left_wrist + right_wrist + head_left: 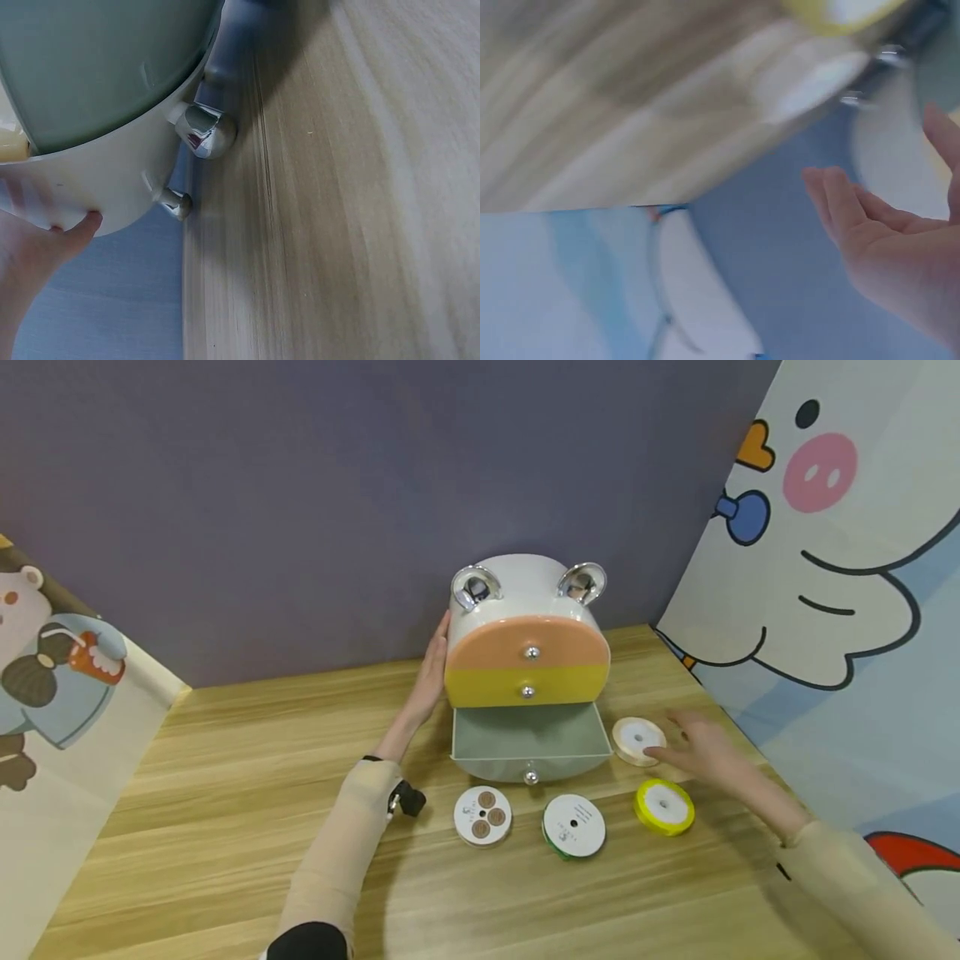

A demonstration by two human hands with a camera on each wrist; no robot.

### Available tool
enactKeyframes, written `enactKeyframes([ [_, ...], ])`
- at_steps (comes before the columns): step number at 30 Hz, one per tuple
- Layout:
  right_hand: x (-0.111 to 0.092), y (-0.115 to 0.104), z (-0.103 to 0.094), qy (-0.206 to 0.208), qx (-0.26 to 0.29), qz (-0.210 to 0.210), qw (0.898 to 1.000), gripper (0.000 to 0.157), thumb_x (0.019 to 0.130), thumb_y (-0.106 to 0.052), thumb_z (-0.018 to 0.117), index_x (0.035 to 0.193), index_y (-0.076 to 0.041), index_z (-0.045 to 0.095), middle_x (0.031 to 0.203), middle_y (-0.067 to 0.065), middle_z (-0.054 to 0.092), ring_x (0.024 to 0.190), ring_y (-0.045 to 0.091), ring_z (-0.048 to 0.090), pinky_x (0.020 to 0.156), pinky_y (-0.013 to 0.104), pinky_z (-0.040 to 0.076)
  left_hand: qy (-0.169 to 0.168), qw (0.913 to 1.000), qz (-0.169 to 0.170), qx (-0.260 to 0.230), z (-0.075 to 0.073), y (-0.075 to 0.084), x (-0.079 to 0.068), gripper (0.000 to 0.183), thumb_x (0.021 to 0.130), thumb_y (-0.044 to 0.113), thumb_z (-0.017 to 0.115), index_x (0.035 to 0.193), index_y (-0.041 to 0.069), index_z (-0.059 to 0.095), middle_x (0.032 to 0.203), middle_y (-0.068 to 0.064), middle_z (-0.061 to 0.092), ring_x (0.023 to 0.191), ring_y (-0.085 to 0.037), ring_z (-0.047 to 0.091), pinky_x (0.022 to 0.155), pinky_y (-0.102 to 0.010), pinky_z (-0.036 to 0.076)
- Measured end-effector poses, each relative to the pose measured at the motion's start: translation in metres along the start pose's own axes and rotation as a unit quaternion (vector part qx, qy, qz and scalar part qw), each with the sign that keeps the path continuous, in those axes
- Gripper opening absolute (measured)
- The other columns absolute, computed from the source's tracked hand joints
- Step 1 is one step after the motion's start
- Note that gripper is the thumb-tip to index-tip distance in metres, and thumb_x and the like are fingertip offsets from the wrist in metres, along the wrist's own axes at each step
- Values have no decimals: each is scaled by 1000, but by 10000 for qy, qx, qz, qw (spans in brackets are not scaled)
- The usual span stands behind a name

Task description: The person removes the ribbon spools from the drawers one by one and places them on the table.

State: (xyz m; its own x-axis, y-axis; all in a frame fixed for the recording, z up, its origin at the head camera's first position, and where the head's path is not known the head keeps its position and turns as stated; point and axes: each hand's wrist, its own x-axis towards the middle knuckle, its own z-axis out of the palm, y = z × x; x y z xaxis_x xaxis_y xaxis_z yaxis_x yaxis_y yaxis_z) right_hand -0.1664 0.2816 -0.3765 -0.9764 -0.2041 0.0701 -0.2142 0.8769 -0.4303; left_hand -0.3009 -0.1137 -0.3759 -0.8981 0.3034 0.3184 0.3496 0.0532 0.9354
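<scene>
A small white cabinet [522,583] with silver ears stands against the back panel. Its orange drawer [487,647] and yellow drawer [480,689] are closed, while the grey-green bottom drawer [491,768] is pulled out. My left hand [429,677] rests along the cabinet's left side, fingers extended; its thumb touches the white shell [127,187] in the left wrist view. At the drawer's right, my right hand [705,747] hovers by a cream ribbon spool [628,732], thumb and fingers spread apart. The thumb overlaps the spool's edge; I cannot tell whether they touch. Nothing shows within the right hand [900,255].
In front of the drawer lie a white-faced spool with brown dots [468,827], a spool with green ribbon [577,827] and a yellow ribbon spool [663,803]. A dark panel [315,527] closes off the back; cartoon-printed walls [862,610] flank the wooden table [225,827].
</scene>
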Motion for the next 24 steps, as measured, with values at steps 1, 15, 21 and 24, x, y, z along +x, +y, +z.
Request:
enactKeyframes([
  [1,-5,-7,-1,154,53,-202,9997,68,87,-25,76,129,21,49,124,42,56,106,54,61,86,55,56,0,10000,6,5,0,0,0,52,110,26,17,161,23,9,170,-2,6,157,-24,4,126,-53,5],
  [15,-21,-105,41,-28,725,-1558,9851,10,89,-22,75,89,-13,72,79,-9,69,71,-3,60,62,17,54,48,10000,-58,-44,0,0,-3,52,110,27,17,161,21,9,170,-1,6,157,-23,5,126,-51,5],
  [21,-6,-123,75,377,-233,-1597,9862,34,85,-30,78,61,-20,56,54,-13,41,51,-2,33,46,15,28,105,9999,4,-44,0,-7,1,51,110,30,17,161,27,10,169,3,8,157,-20,6,126,-51,5],
  [24,-4,-129,82,557,-383,-1593,9849,40,83,-28,79,57,-20,50,52,-13,35,50,0,31,45,16,26,90,10000,25,-22,0,-6,1,51,110,30,17,161,28,10,169,3,8,157,-21,6,126,-52,6],
])
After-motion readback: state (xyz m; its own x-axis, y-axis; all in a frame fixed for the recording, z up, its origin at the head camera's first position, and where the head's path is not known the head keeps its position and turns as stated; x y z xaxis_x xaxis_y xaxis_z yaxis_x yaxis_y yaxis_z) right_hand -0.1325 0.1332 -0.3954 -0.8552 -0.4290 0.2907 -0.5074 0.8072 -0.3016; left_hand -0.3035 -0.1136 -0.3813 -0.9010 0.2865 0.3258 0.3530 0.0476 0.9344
